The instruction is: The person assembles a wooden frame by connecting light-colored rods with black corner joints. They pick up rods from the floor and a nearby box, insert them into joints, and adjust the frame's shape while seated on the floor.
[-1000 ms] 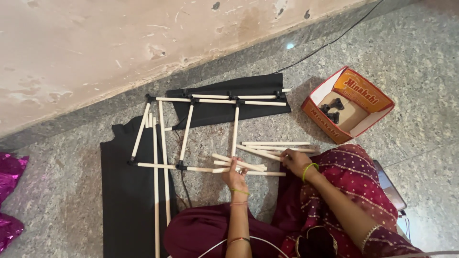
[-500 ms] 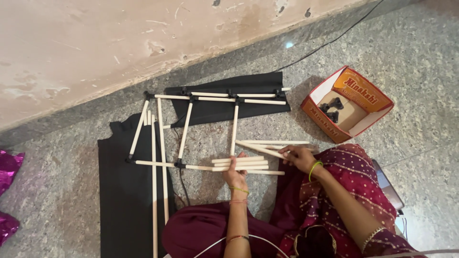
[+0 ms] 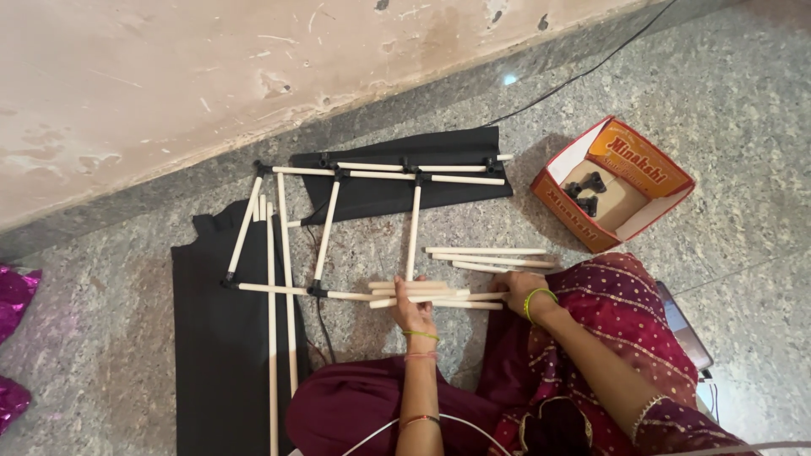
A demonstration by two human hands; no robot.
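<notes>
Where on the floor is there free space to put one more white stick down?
Bare floor lies right of the cardboard box, and at the left between the black cloth and the pink foil. It is crowded around the stick frame and where the left hand and right hand rest on the loose sticks.

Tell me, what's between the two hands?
A bundle of white sticks spans from the left hand to the right hand, seen from the head camera.
</notes>
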